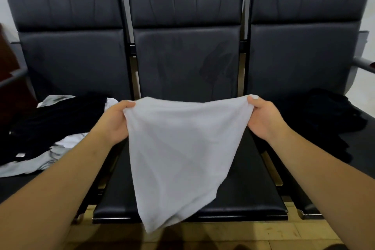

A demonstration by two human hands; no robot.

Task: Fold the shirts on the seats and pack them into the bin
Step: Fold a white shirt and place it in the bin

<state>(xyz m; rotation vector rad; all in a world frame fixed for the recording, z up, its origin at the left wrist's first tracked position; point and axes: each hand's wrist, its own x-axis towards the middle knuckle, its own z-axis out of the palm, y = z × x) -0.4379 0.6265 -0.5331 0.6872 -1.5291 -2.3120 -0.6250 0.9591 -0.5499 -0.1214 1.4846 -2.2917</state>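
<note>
Your bench fills most of the view: three black padded seats side by side, their tall backs on the far side against a pale wall; a yellowish floor shows below the near edge. The white shirt is the next largest thing; you hold it up in front of the middle seat, stretched wide along its top edge between your two hands; from there it narrows as it hangs, and its lowest tip is past the near edge of that seat, over the floor; its lower edge is blurred, and I cannot tell whether the cloth touches the cushion behind it. On the left seat lies a loose heap of clothes: a black garment spread over grey and white ones, some of which spill toward the near left. On the right seat lies a dark pile of black cloth, too dark to count the pieces. Your left grip pinches the shirt's top left corner, fingers curled over the cloth and the thumb behind it; your right grip pinches the top right corner in the same way, with a small bunch of fabric showing above the thumb; both forearms are bare and reach in from the near corners. A grey armrest juts out at the bench's right end.
</note>
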